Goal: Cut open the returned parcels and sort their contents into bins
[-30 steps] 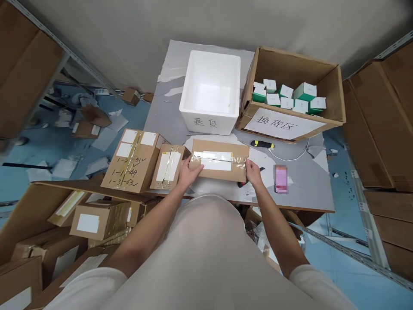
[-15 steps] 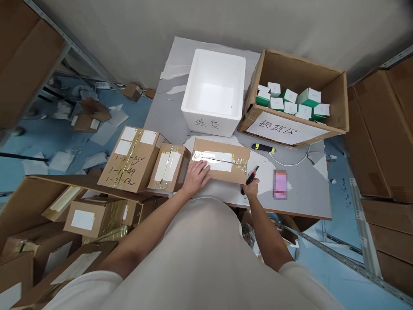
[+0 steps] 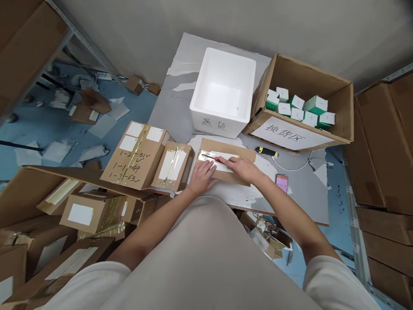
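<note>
A taped cardboard box point(image 3: 226, 177) with a white label lies on the table in front of me. My left hand point(image 3: 201, 175) rests on its left end, fingers stretched out over the cardboard. In my right hand point(image 3: 244, 169) is a red and black utility knife point(image 3: 217, 159), held low over the taped label with its blade pointing left. Whether the blade touches the tape I cannot tell. Left of this box stand a smaller taped box point(image 3: 172, 165) and a larger one with handwritten numbers point(image 3: 124, 160).
Behind are a white foam box point(image 3: 222, 123) and an open carton point(image 3: 335, 90) of green-white boxes. A yellow-black cutter point(image 3: 266, 151) and a phone point(image 3: 282, 183) lie to the right. A large carton point(image 3: 29, 189) of parcels stands at lower left.
My right hand has swung up and left from beside the box's right end, bringing the knife over the label. My left hand stays on the box. The view has shifted slightly.
</note>
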`<action>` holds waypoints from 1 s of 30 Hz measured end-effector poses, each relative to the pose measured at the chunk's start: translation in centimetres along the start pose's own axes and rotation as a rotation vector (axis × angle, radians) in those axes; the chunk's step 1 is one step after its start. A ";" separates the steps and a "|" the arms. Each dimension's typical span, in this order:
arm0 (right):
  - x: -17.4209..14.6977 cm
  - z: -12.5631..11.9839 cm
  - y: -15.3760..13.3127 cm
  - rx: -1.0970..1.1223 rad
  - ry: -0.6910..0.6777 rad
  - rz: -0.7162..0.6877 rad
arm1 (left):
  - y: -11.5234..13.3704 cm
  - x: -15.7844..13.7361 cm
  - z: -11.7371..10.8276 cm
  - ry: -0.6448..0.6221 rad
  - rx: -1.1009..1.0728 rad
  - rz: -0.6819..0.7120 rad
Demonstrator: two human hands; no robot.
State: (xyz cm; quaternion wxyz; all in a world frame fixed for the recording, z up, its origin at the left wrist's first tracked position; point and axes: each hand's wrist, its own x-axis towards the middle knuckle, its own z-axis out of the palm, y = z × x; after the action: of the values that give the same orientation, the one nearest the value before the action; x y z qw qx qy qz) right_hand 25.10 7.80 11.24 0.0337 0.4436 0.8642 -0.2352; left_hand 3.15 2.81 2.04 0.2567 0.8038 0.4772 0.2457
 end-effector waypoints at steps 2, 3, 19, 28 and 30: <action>1.5 0.1 -0.2 -0.115 -0.055 -0.024 | 0.1 0.0 0.0 -0.003 -0.007 -0.015; 2.1 0.2 -0.3 -0.162 -0.072 -0.034 | 0.1 0.0 0.0 -0.001 -0.009 -0.021; 3.5 -2.7 -1.5 -0.520 -0.379 -0.005 | -0.6 0.2 0.5 0.056 0.252 0.083; 1.0 -3.6 -1.6 -0.528 -0.403 0.126 | -0.2 0.4 0.2 0.010 0.293 0.062; -0.8 -3.5 -0.6 -0.542 -0.413 0.161 | -0.2 0.4 0.2 -0.001 0.293 0.056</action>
State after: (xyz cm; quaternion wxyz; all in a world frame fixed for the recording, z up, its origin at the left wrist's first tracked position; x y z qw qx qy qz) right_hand 25.66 8.46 14.79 0.3428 0.4284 0.8323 -0.0788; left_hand 3.37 3.24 1.84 0.1299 0.8457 0.4852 0.1801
